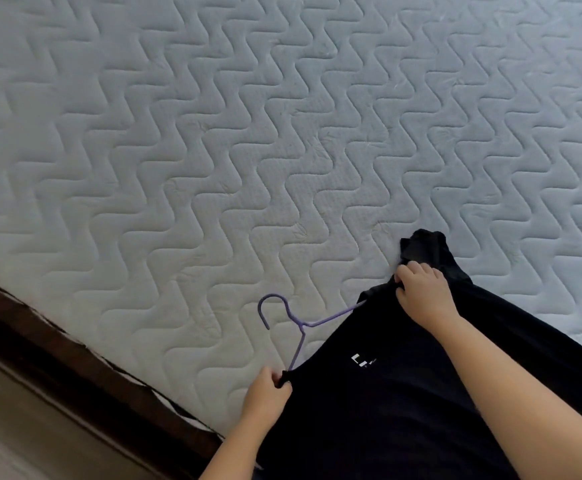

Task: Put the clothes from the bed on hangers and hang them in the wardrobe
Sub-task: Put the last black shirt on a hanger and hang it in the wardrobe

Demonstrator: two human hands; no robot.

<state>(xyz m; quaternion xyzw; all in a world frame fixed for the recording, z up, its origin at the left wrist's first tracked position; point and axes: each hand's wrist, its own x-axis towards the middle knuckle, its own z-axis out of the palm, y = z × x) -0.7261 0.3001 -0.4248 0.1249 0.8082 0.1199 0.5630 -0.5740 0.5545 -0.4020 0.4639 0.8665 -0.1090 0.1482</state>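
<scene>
Purple hanger [298,329] sits inside black garment [404,393], both hands gripping fabric.

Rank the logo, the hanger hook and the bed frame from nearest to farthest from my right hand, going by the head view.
1. Logo: on the black garment, just below and left of the right hand.
2. Hook: further left, over the mattress.
3. Bed frame: far left, along the mattress edge.

the purple hanger [298,329] has both arms buried in the black garment [404,393], the white print [362,360] is too small to read, garment runs off the bottom edge.
</scene>
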